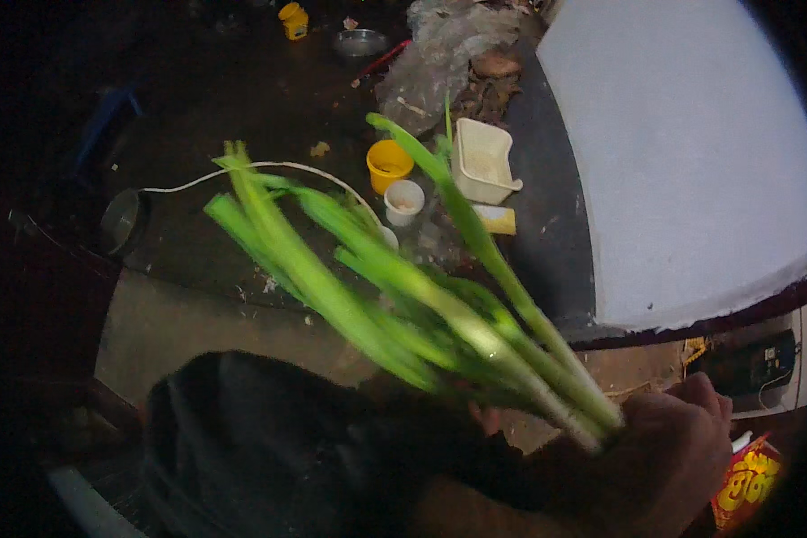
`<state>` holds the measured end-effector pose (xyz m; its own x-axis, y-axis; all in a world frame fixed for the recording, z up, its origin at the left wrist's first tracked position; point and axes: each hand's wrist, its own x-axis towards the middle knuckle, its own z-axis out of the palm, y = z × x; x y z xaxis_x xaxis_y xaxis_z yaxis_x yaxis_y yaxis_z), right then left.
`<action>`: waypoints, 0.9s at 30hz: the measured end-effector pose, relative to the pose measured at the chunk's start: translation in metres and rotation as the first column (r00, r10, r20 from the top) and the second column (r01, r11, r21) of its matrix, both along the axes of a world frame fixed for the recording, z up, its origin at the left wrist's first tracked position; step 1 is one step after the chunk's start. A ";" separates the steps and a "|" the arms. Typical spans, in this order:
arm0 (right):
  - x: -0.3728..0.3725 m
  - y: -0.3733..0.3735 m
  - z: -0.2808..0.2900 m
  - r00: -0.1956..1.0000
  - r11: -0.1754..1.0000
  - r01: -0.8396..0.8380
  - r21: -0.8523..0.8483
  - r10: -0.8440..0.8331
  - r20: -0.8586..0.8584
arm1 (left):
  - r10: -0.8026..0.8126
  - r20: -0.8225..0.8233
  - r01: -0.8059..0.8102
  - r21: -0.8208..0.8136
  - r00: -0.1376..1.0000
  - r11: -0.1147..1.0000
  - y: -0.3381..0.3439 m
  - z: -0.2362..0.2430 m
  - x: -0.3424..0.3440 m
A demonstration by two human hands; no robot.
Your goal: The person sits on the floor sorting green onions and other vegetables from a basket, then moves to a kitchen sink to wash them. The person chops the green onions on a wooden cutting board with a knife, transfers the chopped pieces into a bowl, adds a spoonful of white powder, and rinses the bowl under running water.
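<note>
A bunch of green leafy stalks, like spring onions (457, 323), reaches from the lower right toward the upper left. Closed around its pale lower ends is my right hand (677, 439), a fist at the lower right. The leaves spread apart and look slightly smeared by motion. Dark cloth (251, 439) fills the lower left, under the stalks. A small skin-coloured patch (486, 419) shows between cloth and stalks; I cannot tell what it belongs to. My left hand cannot be made out.
On the dark floor beyond stand a yellow tub (390, 165), a white cup (404, 202), a cream plastic bin (484, 163) and crumpled clear plastic (453, 54). A pale curved-edged surface (690, 179) takes up the right. A red-and-yellow packet (746, 480) lies near my right hand.
</note>
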<state>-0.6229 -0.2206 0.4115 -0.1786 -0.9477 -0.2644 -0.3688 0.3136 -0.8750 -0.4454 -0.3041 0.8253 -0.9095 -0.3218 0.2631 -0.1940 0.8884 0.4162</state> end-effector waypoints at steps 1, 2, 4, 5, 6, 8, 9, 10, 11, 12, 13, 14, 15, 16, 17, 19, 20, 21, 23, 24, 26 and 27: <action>-0.013 0.005 0.002 1.000 1.000 0.010 -0.013 -0.010 0.016 | -0.036 -0.032 0.037 0.014 0.999 0.999 0.011 0.000 -0.012; -0.024 0.009 0.005 0.999 0.999 0.022 -0.030 -0.022 0.025 | -0.067 -0.067 0.069 0.025 0.996 0.997 0.019 0.002 -0.022; -0.056 0.016 0.012 0.998 0.997 0.052 -0.060 -0.049 0.047 | -0.127 -0.126 0.134 0.048 0.984 0.990 0.033 0.004 -0.048; -0.070 0.020 0.014 0.996 0.995 0.073 -0.071 -0.069 0.059 | -0.156 -0.141 0.166 0.065 0.978 0.984 0.040 0.005 -0.061; -0.086 0.026 0.015 0.994 0.992 0.089 -0.084 -0.083 0.069 | -0.183 -0.153 0.197 0.083 0.971 0.977 0.047 0.004 -0.076; -0.116 0.040 0.018 0.990 0.985 0.122 -0.121 -0.112 0.086 | -0.230 -0.178 0.250 0.097 0.957 0.963 0.063 0.007 -0.101; -0.129 0.048 0.016 0.986 0.980 0.147 -0.134 -0.135 0.093 | -0.250 -0.192 0.275 0.113 0.949 0.955 0.067 0.006 -0.109; -0.142 0.062 0.016 0.981 0.973 0.178 -0.149 -0.164 0.104 | -0.270 -0.195 0.298 0.131 0.943 0.945 0.077 0.006 -0.120; -0.154 0.077 0.013 0.975 0.965 0.209 -0.160 -0.191 0.116 | -0.290 -0.187 0.320 0.156 0.939 0.935 0.085 0.001 -0.134; -0.167 0.098 0.011 0.963 0.952 0.255 -0.168 -0.234 0.134 | -0.311 -0.166 0.339 0.186 0.936 0.922 0.091 -0.008 -0.150; -0.175 0.120 0.011 0.950 0.935 0.301 -0.190 -0.276 0.147 | -0.324 -0.106 0.340 0.226 0.940 0.913 0.091 -0.018 -0.167; -0.183 0.142 0.006 0.935 0.916 0.344 -0.206 -0.315 0.160 | -0.341 -0.053 0.343 0.260 0.939 0.903 0.093 -0.031 -0.183; -0.186 0.163 0.008 0.917 0.894 0.390 -0.222 -0.355 0.180 | -0.353 0.015 0.334 0.288 0.936 0.897 0.084 -0.044 -0.197; -0.192 0.186 0.011 0.893 0.864 0.443 -0.239 -0.403 0.198 | -0.370 0.112 0.320 0.313 0.922 0.894 0.076 -0.058 -0.210; -0.198 0.210 0.013 0.862 0.824 0.503 -0.262 -0.458 0.216 | -0.328 0.118 0.284 0.288 0.937 0.915 0.076 -0.073 -0.221; -0.212 0.238 0.024 0.778 0.735 0.624 -0.265 -0.618 0.117 | -0.286 0.078 0.244 0.342 0.955 0.908 0.066 -0.102 -0.240; -0.220 0.248 0.030 0.694 0.674 0.713 -0.191 -0.717 0.060 | -0.266 0.028 0.232 0.411 0.963 0.882 0.070 -0.117 -0.249; -0.226 0.258 0.037 0.645 0.636 0.733 -0.241 -0.763 -0.050 | -0.244 -0.013 0.216 0.511 0.970 0.832 0.074 -0.131 -0.258; -0.243 0.268 0.050 0.589 0.561 0.779 -0.280 -0.808 0.022 | -0.200 -0.028 0.163 0.695 0.979 0.700 0.080 -0.157 -0.275; -0.253 0.269 0.056 0.556 0.524 0.813 -0.253 -0.827 0.076 | -0.177 0.077 0.049 0.786 0.981 0.616 0.084 -0.170 -0.286; -0.274 0.269 0.064 0.468 0.449 0.883 -0.137 -0.864 0.188 | -0.200 0.062 0.063 0.823 0.978 0.565 0.091 -0.194 -0.307; -0.286 0.266 0.067 0.422 0.423 0.905 -0.050 -0.875 0.238 | -0.228 0.067 0.076 0.821 0.971 0.566 0.092 -0.204 -0.322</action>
